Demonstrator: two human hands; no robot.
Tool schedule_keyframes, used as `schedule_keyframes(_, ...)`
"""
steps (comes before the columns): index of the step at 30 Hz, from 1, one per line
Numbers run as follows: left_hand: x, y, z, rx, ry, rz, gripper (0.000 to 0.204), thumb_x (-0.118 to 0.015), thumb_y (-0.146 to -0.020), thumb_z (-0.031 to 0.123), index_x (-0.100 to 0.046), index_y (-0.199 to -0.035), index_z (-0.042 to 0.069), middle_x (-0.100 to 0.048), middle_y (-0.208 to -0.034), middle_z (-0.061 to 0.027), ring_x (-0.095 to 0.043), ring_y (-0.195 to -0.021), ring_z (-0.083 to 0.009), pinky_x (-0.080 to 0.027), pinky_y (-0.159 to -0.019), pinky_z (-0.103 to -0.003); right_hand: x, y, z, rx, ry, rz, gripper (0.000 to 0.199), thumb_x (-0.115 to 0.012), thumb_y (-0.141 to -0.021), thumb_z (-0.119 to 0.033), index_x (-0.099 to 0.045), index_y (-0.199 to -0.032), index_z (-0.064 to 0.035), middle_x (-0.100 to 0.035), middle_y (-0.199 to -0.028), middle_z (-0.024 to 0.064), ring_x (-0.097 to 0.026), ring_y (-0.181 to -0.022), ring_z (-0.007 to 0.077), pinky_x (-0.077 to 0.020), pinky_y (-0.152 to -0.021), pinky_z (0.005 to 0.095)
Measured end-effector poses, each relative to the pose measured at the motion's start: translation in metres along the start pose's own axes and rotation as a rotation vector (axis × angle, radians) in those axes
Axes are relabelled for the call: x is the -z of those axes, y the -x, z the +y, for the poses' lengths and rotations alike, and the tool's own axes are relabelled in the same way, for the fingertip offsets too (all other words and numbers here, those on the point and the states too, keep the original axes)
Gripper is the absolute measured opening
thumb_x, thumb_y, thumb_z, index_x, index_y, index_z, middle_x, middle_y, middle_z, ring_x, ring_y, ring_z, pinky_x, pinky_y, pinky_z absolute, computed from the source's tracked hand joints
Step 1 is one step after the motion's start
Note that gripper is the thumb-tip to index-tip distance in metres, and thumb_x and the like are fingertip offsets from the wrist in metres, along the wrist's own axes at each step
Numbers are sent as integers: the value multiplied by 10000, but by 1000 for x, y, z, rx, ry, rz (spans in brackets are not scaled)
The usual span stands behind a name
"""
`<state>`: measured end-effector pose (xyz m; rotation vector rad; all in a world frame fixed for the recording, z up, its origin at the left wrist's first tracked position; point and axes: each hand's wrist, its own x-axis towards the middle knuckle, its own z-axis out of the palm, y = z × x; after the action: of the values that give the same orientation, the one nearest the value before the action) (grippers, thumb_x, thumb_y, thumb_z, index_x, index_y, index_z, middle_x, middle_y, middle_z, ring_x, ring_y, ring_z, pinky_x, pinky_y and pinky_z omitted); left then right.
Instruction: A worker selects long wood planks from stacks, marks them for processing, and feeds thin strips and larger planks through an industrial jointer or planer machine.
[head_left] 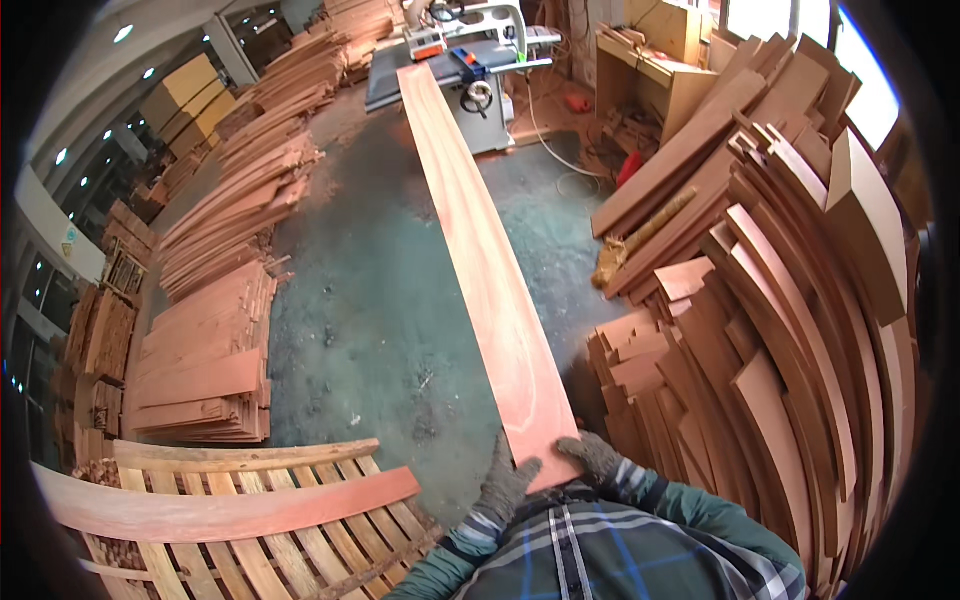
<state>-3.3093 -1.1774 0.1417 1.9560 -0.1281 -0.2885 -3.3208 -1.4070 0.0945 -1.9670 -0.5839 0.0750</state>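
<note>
A long reddish wooden board (478, 255) stretches away from my body, its far end over the table of a saw machine (485, 85). At its near end my left hand (508, 478), in a grey knit glove, grips the left edge with the thumb on top. My right hand (592, 455), gloved alike, grips the right edge, thumb also on the upper face. The fingers beneath the board are hidden. The near end lies close against my plaid apron (575, 550).
Left of me a slatted wooden pallet (245, 455) bears another board (240, 510). Stacks of planks (205, 365) line the left side. Many boards (770, 330) lean on the right, near my right arm. A pale hose (540, 130) trails on the floor by the machine.
</note>
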Motion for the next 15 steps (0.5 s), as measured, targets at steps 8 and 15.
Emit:
schedule_keyframes(8, 3, 3, 14, 16, -188, -70, 985, -718, -808, 322, -110, -1481, -66, -185, -1526, -286, -171, -1436, -374, -187, -1159, -392, 24, -28, -47, -921, -835, 81, 549, -716, -802, -306, -566, -1259, -40, -587, -1241, 124, -528, -1176, 251, -402, -1015, 350)
schedule_keyframes(15, 17, -57, 37, -32, -98, -88, 949, -713, -797, 200, -111, -1483, -61, -238, -1511, -251, -221, -1414, -329, -199, -1151, -372, 46, -77, -57, -859, -759, 274, 443, -669, -864, -380, -664, -1014, 37, -691, -867, 97, -635, -795, 168, -513, -731, 328)
